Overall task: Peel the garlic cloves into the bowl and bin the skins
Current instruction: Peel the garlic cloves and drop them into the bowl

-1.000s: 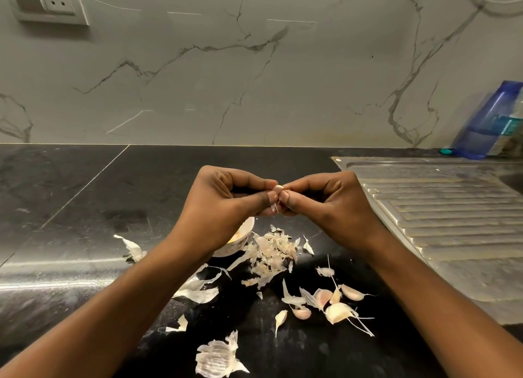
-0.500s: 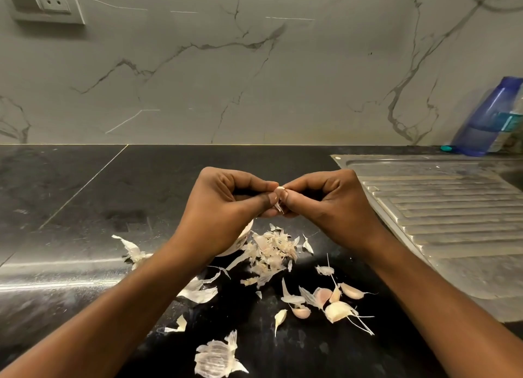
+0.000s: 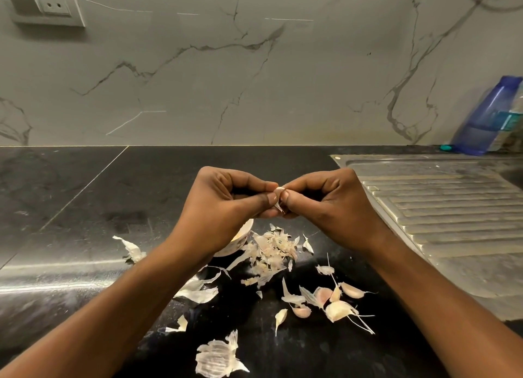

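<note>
Head view: my left hand (image 3: 223, 207) and right hand (image 3: 331, 205) meet above the counter (image 3: 141, 185), both pinching one clove (image 3: 280, 192) between thumb and forefinger, the other fingers curled in. A strip of skin hangs from it. The bowl (image 3: 243, 237) sits under my left wrist, mostly hidden; the yellowish bit inside may be peeled garlic. Loose skins (image 3: 271, 250) lie heaped just right of the bowl, unpeeled cloves (image 3: 336, 309) nearer me. The drainboard (image 3: 441, 216) lies to the right.
</note>
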Action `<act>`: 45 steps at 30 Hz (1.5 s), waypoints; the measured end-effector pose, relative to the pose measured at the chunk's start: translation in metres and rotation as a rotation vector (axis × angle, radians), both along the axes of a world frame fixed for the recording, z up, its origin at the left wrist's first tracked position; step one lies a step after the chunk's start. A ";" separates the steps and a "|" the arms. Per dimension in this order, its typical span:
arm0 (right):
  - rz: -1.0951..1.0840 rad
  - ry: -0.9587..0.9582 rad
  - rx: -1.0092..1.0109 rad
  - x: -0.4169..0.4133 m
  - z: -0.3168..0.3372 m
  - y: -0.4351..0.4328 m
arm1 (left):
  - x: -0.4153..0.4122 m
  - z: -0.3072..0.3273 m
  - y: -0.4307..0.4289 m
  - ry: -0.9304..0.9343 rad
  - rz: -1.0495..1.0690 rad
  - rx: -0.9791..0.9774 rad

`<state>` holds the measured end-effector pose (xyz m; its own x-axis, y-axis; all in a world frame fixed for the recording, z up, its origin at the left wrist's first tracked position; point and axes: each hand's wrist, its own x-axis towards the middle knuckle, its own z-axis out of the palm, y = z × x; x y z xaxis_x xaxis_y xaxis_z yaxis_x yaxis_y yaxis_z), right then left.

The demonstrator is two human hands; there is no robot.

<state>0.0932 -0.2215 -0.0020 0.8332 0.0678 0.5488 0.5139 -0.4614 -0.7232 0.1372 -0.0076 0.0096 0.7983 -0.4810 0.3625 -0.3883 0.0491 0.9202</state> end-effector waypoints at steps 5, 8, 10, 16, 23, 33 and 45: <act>0.002 -0.003 0.032 0.000 -0.001 0.000 | -0.001 0.001 0.000 0.013 0.017 -0.004; 0.014 0.015 0.058 0.000 0.000 0.000 | -0.001 0.004 0.001 0.064 0.006 -0.022; 0.032 0.027 0.073 0.000 0.001 -0.001 | -0.001 0.007 0.002 0.134 -0.021 -0.050; 0.051 0.068 0.110 -0.001 0.003 -0.001 | 0.001 0.010 0.004 0.207 -0.049 -0.024; 0.025 0.075 0.060 0.000 0.003 -0.001 | -0.001 0.010 0.005 0.097 0.002 0.067; 0.010 0.040 0.025 -0.002 0.003 0.001 | -0.001 0.007 0.003 -0.073 0.151 0.147; -0.048 -0.004 0.032 0.001 0.002 -0.001 | -0.007 0.014 0.003 0.287 -0.018 -0.076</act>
<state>0.0940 -0.2229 0.0004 0.8326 0.0100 0.5538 0.4949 -0.4624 -0.7357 0.1307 -0.0046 0.0232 0.8649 -0.4762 0.1584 -0.1111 0.1262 0.9858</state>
